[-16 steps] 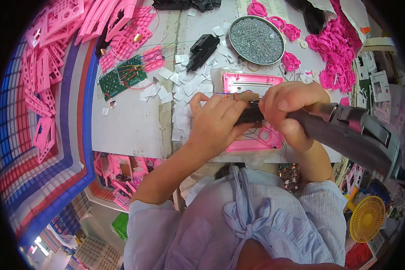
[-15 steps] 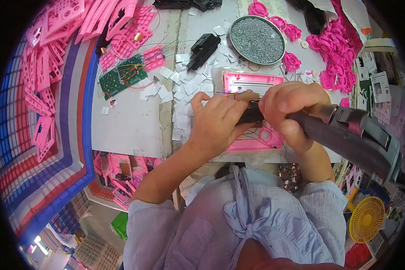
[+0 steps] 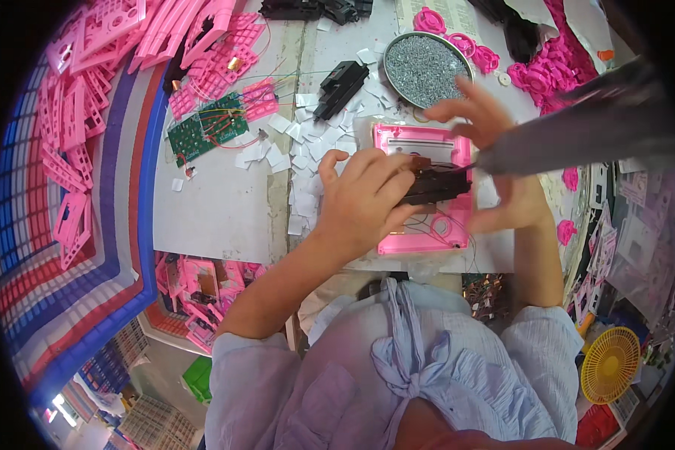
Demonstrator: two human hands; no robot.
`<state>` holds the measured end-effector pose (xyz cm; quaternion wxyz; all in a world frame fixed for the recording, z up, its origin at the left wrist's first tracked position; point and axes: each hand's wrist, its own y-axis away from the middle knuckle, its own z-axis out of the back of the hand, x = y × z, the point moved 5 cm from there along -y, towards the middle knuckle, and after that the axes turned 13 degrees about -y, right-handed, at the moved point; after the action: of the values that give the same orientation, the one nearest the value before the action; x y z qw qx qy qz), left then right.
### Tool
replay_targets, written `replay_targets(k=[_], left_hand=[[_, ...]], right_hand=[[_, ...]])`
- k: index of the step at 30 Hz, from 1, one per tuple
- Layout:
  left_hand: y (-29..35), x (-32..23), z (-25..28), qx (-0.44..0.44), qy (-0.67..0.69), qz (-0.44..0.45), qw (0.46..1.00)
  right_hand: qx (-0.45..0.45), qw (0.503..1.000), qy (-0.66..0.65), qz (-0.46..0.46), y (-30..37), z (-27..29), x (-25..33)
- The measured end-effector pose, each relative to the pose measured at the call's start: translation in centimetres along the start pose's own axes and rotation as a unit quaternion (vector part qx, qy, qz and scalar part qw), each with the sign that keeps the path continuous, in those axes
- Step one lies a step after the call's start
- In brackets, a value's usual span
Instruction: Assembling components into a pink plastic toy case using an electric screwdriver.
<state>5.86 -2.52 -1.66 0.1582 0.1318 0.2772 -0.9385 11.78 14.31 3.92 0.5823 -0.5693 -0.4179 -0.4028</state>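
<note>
My left hand [image 3: 364,196] is closed on a black plastic block [image 3: 444,185], with its fingertips along the block's left end. Under them lies a pink rectangular plastic housing [image 3: 386,241], and the block sits across its middle. Thin wires run inside the housing. My right hand [image 3: 514,161] is open at the housing's right side, thumb and fingers spread wide. A dark, long powered screwdriver [image 3: 585,135], smeared by motion, passes in front of that palm, its tip close to the block's right end. The fingers are not wrapped round it.
Beyond the housing stands a round tray of small metal screws [image 3: 421,75]. White paper squares [image 3: 307,154], another black block [image 3: 341,90] and a green circuit board [image 3: 202,131] lie to the left. Bright pink parts [image 3: 547,79] are heaped far right; pink panels [image 3: 90,45] fill the far left.
My right hand has opened and let go of the screwdriver, which has swung upward. More of the black block shows. My left hand has stayed in place.
</note>
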Motion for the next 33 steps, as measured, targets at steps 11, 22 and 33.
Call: replay_targets(k=[11, 22, 33], left_hand=[[1.6, 1.2, -1.6, -0.022, 0.17, 0.15, 0.974], [-0.1, -0.9, -1.0, 0.056, -0.051, 0.088, 0.993], [-2.7, -0.5, 0.1, 0.113, -0.058, 0.045, 0.991]], right_hand=[[-0.038, 0.944, 0.236, -0.229, 1.6, 2.7, -2.2], [0.03, 0.901, 0.431, -0.038, 0.2, 1.8, -0.6], [0.046, 0.915, 0.394, -0.066, 1.1, 2.7, -3.5]])
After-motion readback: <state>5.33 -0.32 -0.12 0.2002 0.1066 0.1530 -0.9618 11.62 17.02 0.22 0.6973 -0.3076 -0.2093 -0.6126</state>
